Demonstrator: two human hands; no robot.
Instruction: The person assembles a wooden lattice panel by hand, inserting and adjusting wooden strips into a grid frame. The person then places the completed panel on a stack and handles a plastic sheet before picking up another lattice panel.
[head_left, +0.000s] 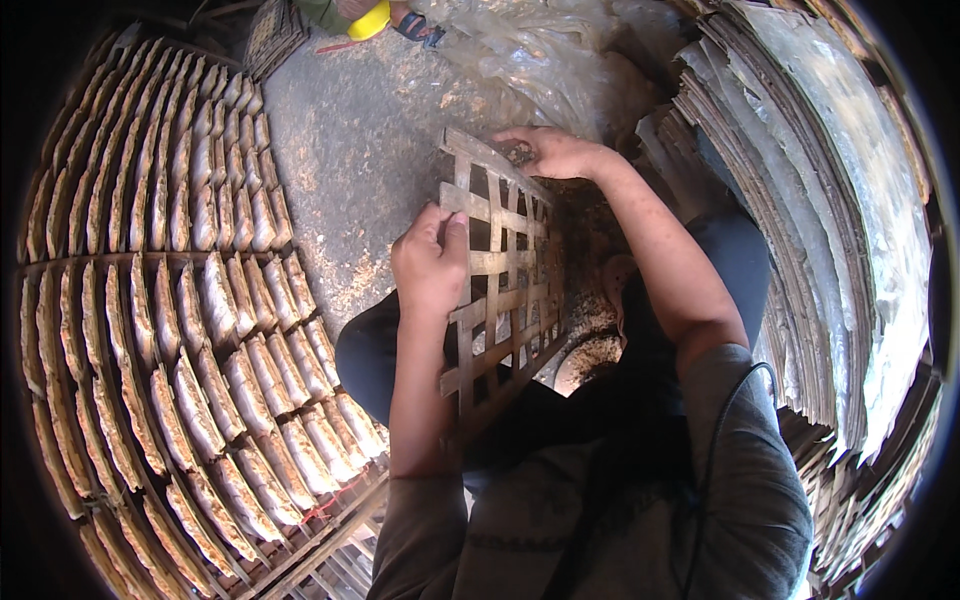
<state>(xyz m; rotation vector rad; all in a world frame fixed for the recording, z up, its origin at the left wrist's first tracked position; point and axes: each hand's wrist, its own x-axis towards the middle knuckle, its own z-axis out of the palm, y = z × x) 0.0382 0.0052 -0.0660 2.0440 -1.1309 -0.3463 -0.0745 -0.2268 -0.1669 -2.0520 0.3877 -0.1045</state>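
Note:
A woven bamboo lattice panel (497,282) stands on edge, tilted, in front of my body, with square gaps between its pale slats. My left hand (430,258) is closed on its left edge, the thumb pressed on a slat. At the far upper edge, my right hand (555,153) curls round the rim, thumb and fingers bent. Brown crumbly matter shows between those fingers; whether it is in the hand or behind it I cannot tell. Below the panel, between my legs, is a round container (590,362) with brown crumbs in it, partly hidden.
On the left, a rack (140,257) bears many rows of pale, brown-edged slabs. A tall stack of thin sheets with plastic (800,200) rises on the right. Crumpled clear plastic (540,50) lies on the crumb-strewn floor (340,150). Another person's foot (412,26) and a yellow object (370,20) show at the top.

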